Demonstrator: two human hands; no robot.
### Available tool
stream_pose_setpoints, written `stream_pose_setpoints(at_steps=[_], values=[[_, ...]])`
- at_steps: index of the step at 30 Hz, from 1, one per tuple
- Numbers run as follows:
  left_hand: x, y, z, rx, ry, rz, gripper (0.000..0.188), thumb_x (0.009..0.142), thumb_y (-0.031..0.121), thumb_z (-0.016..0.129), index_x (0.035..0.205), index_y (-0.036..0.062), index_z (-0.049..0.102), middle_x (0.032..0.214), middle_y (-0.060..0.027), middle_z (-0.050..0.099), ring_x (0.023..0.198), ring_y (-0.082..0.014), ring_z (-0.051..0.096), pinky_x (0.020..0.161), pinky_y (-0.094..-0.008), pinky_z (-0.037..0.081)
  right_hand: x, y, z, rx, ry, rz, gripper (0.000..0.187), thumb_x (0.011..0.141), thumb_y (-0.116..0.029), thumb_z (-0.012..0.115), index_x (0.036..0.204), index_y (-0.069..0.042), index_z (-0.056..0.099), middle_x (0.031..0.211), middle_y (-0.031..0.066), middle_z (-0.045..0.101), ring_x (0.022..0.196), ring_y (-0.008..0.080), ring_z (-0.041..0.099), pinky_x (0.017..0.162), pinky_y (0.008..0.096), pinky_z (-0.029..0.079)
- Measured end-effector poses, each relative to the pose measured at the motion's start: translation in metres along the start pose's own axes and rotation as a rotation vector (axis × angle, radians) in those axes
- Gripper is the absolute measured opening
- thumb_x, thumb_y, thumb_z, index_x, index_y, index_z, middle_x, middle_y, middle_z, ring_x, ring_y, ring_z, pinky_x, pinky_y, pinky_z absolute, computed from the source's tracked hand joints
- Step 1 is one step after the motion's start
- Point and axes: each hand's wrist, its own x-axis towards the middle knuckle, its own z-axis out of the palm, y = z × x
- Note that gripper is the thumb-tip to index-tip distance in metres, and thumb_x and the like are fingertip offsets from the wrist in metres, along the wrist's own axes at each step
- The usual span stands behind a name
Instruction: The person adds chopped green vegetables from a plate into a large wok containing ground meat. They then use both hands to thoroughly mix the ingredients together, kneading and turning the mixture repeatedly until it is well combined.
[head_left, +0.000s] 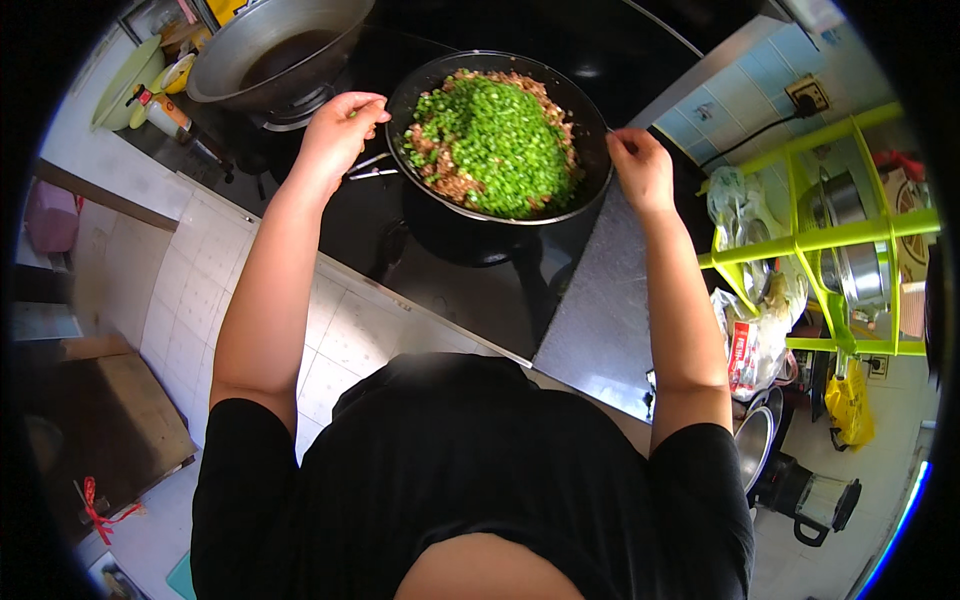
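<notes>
A round black pan [592,105] sits over the dark glass hob, its metal handle [372,170] pointing left. Minced meat [452,183] fills it, with a heap of finely chopped greens [500,135], like scallions, spread on top. My left hand [345,135] is closed at the pan's left rim, fingertips pinched against it just above the handle. On the opposite side, my right hand [642,168] pinches the right rim between thumb and fingers. Fingers on the far side of the rim are partly hidden.
A large grey wok [225,80] with dark liquid stands on the burner at the upper left. Beside it are a bottle [165,112] and a pale green basin [125,85]. Right of the hob, a lime-green rack [820,240] holds metal pots; a blender [810,495] stands lower right.
</notes>
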Motion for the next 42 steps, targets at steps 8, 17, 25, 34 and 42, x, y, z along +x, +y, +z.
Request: stream_pose_setpoints(at_steps=[8, 17, 25, 34, 42], values=[[0.087, -0.083, -0.013, 0.422, -0.045, 0.061, 0.025, 0.079, 0.025, 0.061, 0.081, 0.0, 0.058, 0.069, -0.0033, 0.059, 0.058, -0.0114, 0.051, 0.055, -0.0257, 0.041, 0.011, 0.078, 0.037, -0.282, -0.164, 0.321, 0.035, 0.071, -0.034, 0.061, 0.077, 0.0, 0.057, 0.07, 0.0152, 0.059, 0.068, 0.0259, 0.058, 0.062, 0.0346, 0.044], [0.121, -0.073, -0.001, 0.429, -0.183, 0.03, 0.024, 0.076, 0.025, 0.06, 0.071, 0.0018, 0.058, 0.06, -0.0042, 0.055, 0.057, -0.013, 0.049, 0.054, -0.0282, 0.039, -0.009, 0.092, 0.056, 0.145, 0.008, 0.44, 0.023, 0.07, -0.019, 0.061, 0.078, 0.001, 0.055, 0.068, 0.0095, 0.057, 0.062, 0.0178, 0.052, 0.06, 0.0295, 0.042], [0.133, -0.065, 0.014, 0.235, -0.367, -0.111, 0.021, 0.077, 0.022, 0.057, 0.063, 0.0086, 0.048, 0.05, 0.002, 0.04, 0.039, -0.0086, 0.033, 0.036, -0.0247, 0.026, -0.04, 0.069, 0.049, 0.181, 0.106, 0.503, 0.023, 0.067, -0.02, 0.058, 0.079, 0.0, 0.056, 0.076, 0.0185, 0.06, 0.075, 0.0295, 0.059, 0.07, 0.0344, 0.045], [0.105, -0.015, 0.04, 0.135, -0.357, -0.194, 0.012, 0.07, 0.01, 0.054, 0.061, 0.0121, 0.046, 0.049, 0.005, 0.037, 0.036, -0.0052, 0.03, 0.033, -0.0207, 0.02, -0.085, 0.018, 0.003, 0.189, 0.126, 0.619, 0.022, 0.066, -0.02, 0.056, 0.073, 0.001, 0.053, 0.072, 0.0214, 0.057, 0.073, 0.0329, 0.059, 0.069, 0.0371, 0.045], [-0.031, -0.019, 0.142, 0.273, -0.491, 0.023, 0.006, 0.066, 0.002, 0.056, 0.062, 0.0046, 0.053, 0.056, 0.002, 0.049, 0.049, -0.0066, 0.042, 0.046, -0.0222, 0.033, -0.225, 0.146, -0.066, 0.444, 0.196, 0.608, 0.017, 0.07, -0.01, 0.059, 0.061, -0.005, 0.045, 0.058, -0.0012, 0.045, 0.054, 0.0095, 0.04, 0.047, 0.0273, 0.034]])
